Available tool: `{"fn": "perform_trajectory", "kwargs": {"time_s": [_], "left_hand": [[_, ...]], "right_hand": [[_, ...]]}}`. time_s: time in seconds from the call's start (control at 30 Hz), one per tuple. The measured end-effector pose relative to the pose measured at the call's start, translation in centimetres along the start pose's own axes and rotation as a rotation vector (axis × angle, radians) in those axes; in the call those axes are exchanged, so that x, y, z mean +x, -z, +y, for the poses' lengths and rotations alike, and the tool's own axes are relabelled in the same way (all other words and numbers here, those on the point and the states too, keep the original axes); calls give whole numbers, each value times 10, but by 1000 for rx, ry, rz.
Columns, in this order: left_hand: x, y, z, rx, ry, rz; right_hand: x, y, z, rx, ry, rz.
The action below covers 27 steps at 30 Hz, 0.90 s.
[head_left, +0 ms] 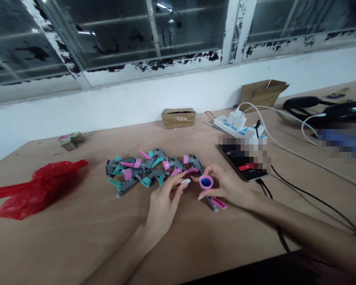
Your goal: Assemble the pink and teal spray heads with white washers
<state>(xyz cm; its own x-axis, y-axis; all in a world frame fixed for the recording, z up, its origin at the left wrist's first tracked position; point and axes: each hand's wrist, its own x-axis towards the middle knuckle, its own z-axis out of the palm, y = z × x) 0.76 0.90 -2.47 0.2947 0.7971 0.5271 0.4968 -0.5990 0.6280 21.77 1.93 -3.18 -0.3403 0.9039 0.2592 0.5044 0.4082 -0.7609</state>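
My right hand (222, 184) is closed round a trigger spray head (206, 182), whose pink collar faces me with blue showing inside. Its pink trigger and grey body stick out below the fingers. A small white disc (186, 181), perhaps a washer, is pinched between the thumb and fingertips of my left hand (163, 202), just left of the collar and apart from it. Behind both hands lies a loose pile of grey spray heads (151, 174) with pink or teal collars and triggers.
A red plastic bag (41, 190) lies at left, near small wrapped blocks (72, 141). Against the wall stand a taped carton (178, 118) and an open cardboard box (262, 95). A phone (240, 160), a power strip (237, 126) and trailing cables occupy the right.
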Motion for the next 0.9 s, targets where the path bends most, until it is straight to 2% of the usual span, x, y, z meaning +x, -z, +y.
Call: {"fn": "perform_trajectory", "kwargs": {"time_s": [0.1, 0.17, 0.23, 0.3, 0.43, 0.57, 0.67, 0.9], "left_hand": [[0, 1, 1, -19, 17, 3], [0, 2, 4, 12, -19, 0], [0, 3, 6, 49, -70, -1], [0, 3, 8, 56, -106, -1], [1, 5, 10, 30, -142, 13], [2, 6, 11, 19, -190, 33], [0, 6, 14, -1, -234, 25], [-3, 3, 16, -16, -411, -106]], "right_hand": [[2, -2, -2, -20, 140, -61], [4, -4, -2, -6, 230, -103], [4, -6, -2, 36, 261, -128], [2, -7, -2, 128, 235, -172], [-2, -8, -6, 397, 79, -309], [-5, -7, -9, 560, -40, -325], [-5, -7, -10, 596, -80, -331], [-4, -6, -5, 501, -20, -288]]}}
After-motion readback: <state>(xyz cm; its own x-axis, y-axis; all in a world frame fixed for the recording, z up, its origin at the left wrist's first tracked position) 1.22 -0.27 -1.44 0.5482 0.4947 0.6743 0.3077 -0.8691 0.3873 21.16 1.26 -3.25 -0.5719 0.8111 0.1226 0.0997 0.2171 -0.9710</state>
